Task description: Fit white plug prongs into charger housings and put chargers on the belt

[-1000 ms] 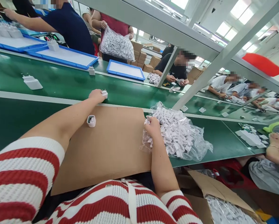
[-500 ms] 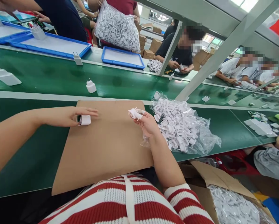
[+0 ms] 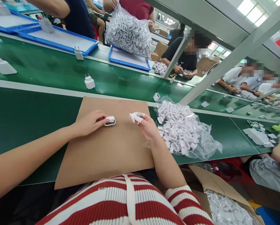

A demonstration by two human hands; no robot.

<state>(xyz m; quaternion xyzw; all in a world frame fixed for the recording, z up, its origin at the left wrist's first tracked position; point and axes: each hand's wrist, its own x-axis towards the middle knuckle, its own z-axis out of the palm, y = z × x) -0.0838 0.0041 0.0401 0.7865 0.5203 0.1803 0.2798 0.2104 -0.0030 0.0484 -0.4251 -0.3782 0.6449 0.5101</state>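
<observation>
One white casing (image 3: 111, 119) is being pinched by the left hand (image 3: 89, 123) at frame centre, one small white piece (image 3: 132, 117) is being pinched by the right hand (image 3: 148, 125) just rightward, a cardboard sheet (image 3: 104, 153) is lying beneath both, and a bag of white parts (image 3: 179, 128) is resting at centre right

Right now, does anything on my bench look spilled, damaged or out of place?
Nothing looks plainly spilled or damaged, though the white housing in your left hand is too small to judge closely. Slightly odd: the near left corner of the cardboard sheet juts past the front edge of the green bench, apparently unsupported.
</observation>
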